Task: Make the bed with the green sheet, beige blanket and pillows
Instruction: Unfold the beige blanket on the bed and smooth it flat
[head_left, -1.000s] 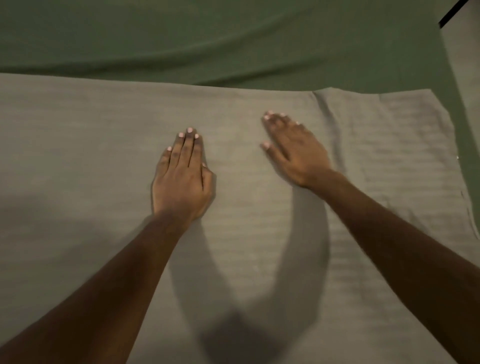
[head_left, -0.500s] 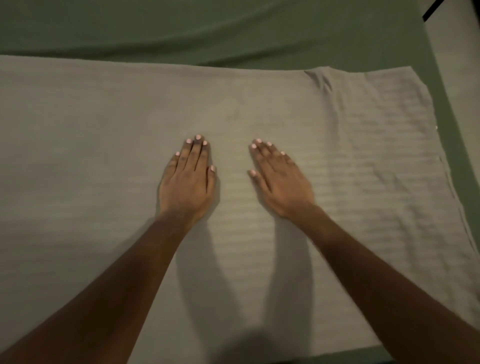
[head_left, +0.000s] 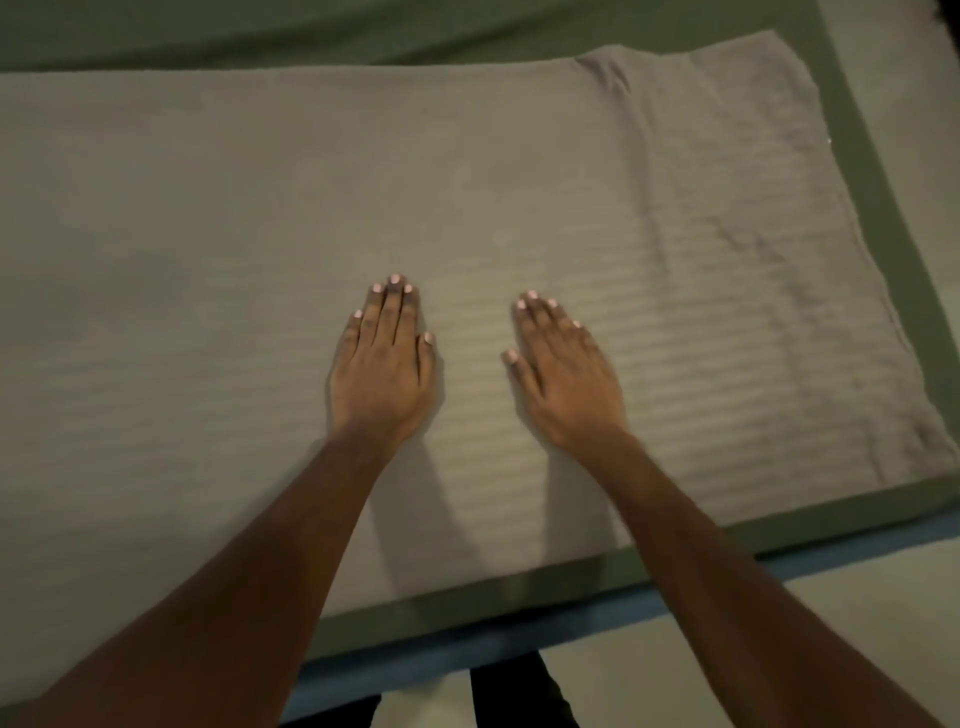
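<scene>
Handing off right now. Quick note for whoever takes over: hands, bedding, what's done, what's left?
Left hand: open, flat on the beige blanket, holding nothing.
Right hand: open, flat on the blanket beside it, not touching the left.
Green sheet: under the blanket, showing along the far, right and near edges.
Done: sheet on, blanket spread, mostly smooth.
Left: creases in the blanket's right part; pillows to place, none in view.
</scene>
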